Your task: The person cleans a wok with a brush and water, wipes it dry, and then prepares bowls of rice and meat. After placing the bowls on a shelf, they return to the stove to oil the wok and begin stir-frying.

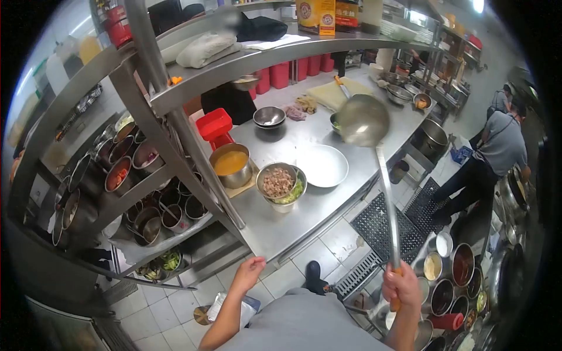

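Note:
My right hand point(401, 285) grips the wooden-ended handle of a large metal ladle point(389, 199). Its wide round bowl is raised in front of me and covers part of the steel counter behind. My left hand point(250, 274) hangs in front of the counter's near edge, fingers loosely bent, holding nothing. Nearest to it on the counter is a metal bowl of chopped meat point(278, 182), resting on a container with chopped greens point(291, 196). A white plate point(323, 166) lies to their right. To their left stands a pot of yellow-orange liquid point(230, 164).
A steel shelf point(304, 45) spans above the counter point(272, 225). Stacked metal bowls point(269, 117) and a red container point(213, 124) stand farther back. Several sauce containers point(462, 263) crowd the lower right. Another person point(503, 143) stands at the right, beyond black floor mats point(383, 228).

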